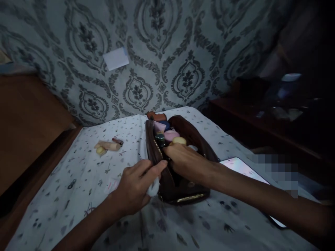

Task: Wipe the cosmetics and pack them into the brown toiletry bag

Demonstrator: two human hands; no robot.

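A dark brown zippered bag lies open on a white patterned bed sheet. My left hand grips the bag's left edge, with its forefinger over the rim. Something white and soft-looking shows between that hand and the bag; I cannot make out what it is. My right hand reaches down into the bag, its fingertips hidden inside. Around it in the bag are a round yellow item, a pink item, a dark-capped small bottle and a dark blue item.
Left of the bag lie a beige tube, a small yellow-topped item and a dark red piece. A lit phone rests under my right forearm. Behind stands the patterned wall; a wooden board is at left.
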